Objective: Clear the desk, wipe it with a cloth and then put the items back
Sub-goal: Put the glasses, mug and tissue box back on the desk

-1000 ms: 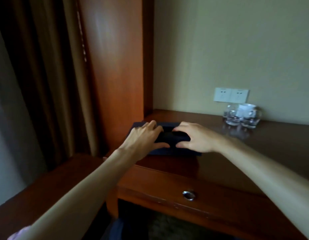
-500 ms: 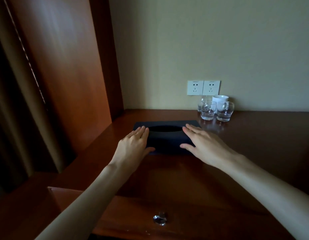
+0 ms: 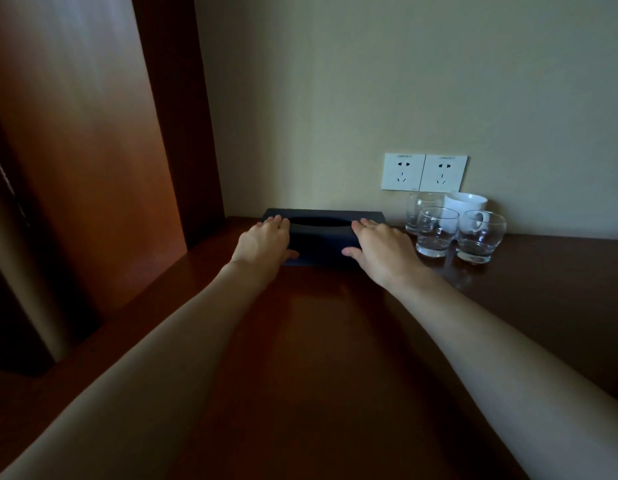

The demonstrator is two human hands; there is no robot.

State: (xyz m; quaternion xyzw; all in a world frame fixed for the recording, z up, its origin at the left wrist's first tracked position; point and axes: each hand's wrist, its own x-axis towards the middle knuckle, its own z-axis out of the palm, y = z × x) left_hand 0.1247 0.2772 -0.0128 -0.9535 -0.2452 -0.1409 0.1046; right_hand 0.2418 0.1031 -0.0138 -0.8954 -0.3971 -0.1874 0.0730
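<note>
A dark blue tissue box with an oval slot on top lies on the brown wooden desk, close to the back wall. My left hand lies flat on the box's left end, fingers straight, thumb against its front face. My right hand lies the same way on its right end. Three clear glasses and a white mug stand just right of the box, by the wall.
A double wall socket sits above the glasses. A tall wooden cabinet side rises at the left, beside the box. The glasses stand very near my right hand.
The tissue box has slid from near the desk's front left edge back to the wall beside the glasses, both hands pushing it. The fingers went from gripping the box to lying flat on it.
</note>
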